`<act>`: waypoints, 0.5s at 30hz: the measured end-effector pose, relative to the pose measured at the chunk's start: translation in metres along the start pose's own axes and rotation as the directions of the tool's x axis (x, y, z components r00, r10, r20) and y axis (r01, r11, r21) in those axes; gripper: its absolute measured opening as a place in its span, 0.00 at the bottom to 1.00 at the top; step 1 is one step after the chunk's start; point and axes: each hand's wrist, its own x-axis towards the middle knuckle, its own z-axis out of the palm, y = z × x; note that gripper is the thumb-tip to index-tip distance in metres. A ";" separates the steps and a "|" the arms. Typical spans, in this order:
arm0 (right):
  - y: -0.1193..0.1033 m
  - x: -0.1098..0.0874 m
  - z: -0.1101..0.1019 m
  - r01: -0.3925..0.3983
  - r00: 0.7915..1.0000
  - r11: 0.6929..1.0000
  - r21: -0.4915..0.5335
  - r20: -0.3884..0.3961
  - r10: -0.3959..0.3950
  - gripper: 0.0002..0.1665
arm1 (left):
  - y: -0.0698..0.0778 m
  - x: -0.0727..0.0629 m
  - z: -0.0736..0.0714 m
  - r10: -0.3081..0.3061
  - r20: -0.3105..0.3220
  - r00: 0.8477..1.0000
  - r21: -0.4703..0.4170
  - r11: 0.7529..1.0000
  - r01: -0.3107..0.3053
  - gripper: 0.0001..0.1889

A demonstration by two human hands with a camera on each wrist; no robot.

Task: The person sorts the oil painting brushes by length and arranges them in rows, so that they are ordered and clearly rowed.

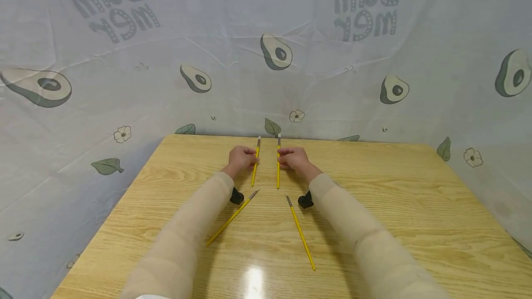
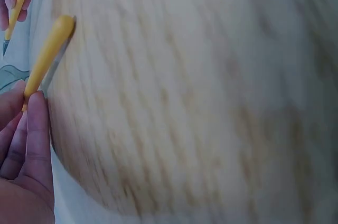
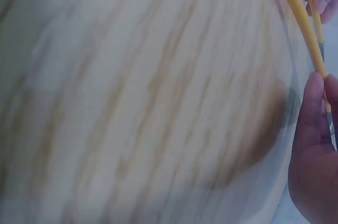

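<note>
Near the far edge of the wooden table, my left hand (image 1: pixel 243 159) pinches a yellow-handled paintbrush (image 1: pixel 254 170) between thumb and fingers, its pale tip pointing away from me. Just to the right, my right hand (image 1: pixel 294 158) pinches a second yellow paintbrush (image 1: pixel 278 172), nearly parallel to the first. In the left wrist view the held paintbrush (image 2: pixel 50 52) shows its rounded handle end. The right wrist view shows the other paintbrush (image 3: pixel 302 20) rising from the fingertips. Closer to me lie a third paintbrush (image 1: pixel 232 218), slanting left, and a fourth paintbrush (image 1: pixel 301 234), slanting right.
The wooden table (image 1: pixel 374 183) reaches back to a pale curtain (image 1: pixel 232 26) printed with avocados, leaves and flowers. Under each wrist is a black device, one on the left (image 1: pixel 237 196) and another on the right (image 1: pixel 305 200).
</note>
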 end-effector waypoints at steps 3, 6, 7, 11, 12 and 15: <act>0.001 0.000 -0.001 -0.009 1.000 1.000 -0.007 -0.004 0.009 0.20 | -0.002 0.000 0.000 -0.004 0.003 1.000 0.013 1.000 0.004 0.12; 0.003 0.001 -0.001 -0.019 1.000 1.000 -0.013 -0.006 0.019 0.20 | -0.002 0.001 0.001 -0.010 -0.007 1.000 0.024 1.000 0.011 0.12; 0.004 0.001 -0.001 -0.019 1.000 1.000 -0.016 -0.007 0.018 0.20 | -0.002 0.001 0.001 -0.013 -0.011 1.000 0.026 1.000 0.013 0.12; 0.005 0.004 -0.001 -0.017 1.000 1.000 -0.021 -0.007 0.017 0.20 | -0.002 0.003 0.002 -0.016 -0.017 1.000 0.027 0.999 0.017 0.11; 0.005 0.004 -0.001 -0.015 1.000 1.000 -0.021 -0.006 0.014 0.20 | -0.002 0.003 0.002 -0.017 -0.016 1.000 0.026 0.999 0.017 0.11; 0.005 0.003 0.001 -0.007 1.000 1.000 -0.025 -0.007 0.007 0.19 | -0.002 0.002 0.002 -0.018 -0.015 1.000 0.030 0.999 0.019 0.10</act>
